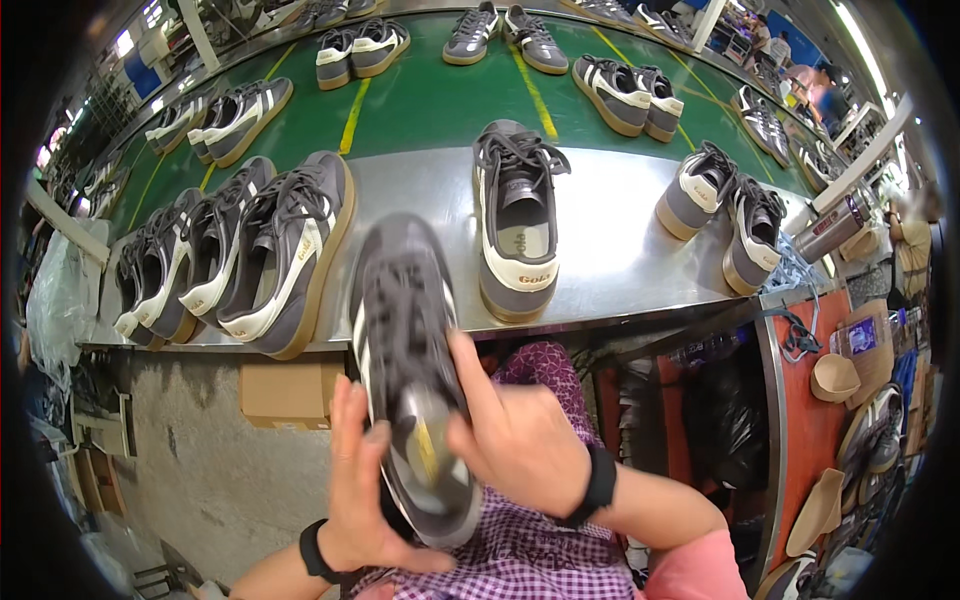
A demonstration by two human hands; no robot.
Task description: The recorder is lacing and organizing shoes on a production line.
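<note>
- Steel table [620, 250] before green conveyor, grey sneakers in rows.
- Below table's near edge: blurred grey sneaker [415, 360] gripped by both hands, left hand [360, 490] and right hand [515, 440], fingers wrapped round its heel.
- Probably inspecting; next calls for steady turning.
- Sole hidden, details smeared.

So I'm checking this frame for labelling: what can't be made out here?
- Held grey sneaker: motion blur smears laces and stripes; left hand and right hand cover its heel sides.
- Far sneakers: cut by the top rim.
- Person at top right: too small.
</note>
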